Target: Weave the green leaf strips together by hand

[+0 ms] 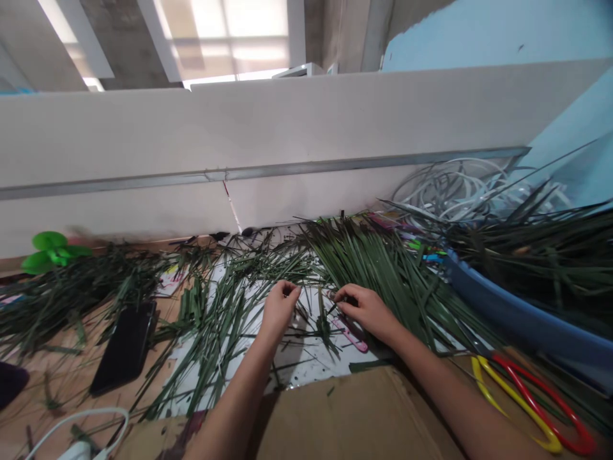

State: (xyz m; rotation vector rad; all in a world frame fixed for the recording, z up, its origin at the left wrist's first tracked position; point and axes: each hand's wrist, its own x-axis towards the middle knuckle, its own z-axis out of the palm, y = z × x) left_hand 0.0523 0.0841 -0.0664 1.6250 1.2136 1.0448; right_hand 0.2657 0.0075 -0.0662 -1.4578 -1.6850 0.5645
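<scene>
My left hand [280, 310] is closed in a pinch above the white sheet [306, 370]; whatever its fingertips hold is too small to make out. To its right, my right hand [368, 312] is also closed, thumb and fingers pinching a thin green leaf strip [332, 308]. Short leaf pieces [324, 327] lie between the two hands. Just below the right hand a pink-handled cutter [352, 335] rests on the sheet. A fan of long green leaves [378, 262] spreads behind and to the right of that hand.
At right, a blue tub [517, 303] holds dark leaves; yellow-and-red-handled scissors [531, 399] lie before it. Cardboard [345, 415] covers the near edge. Left are a black phone [123, 348], leaf heaps [105, 287] and a white cable [90, 412]. A low wall [268, 121] stands behind.
</scene>
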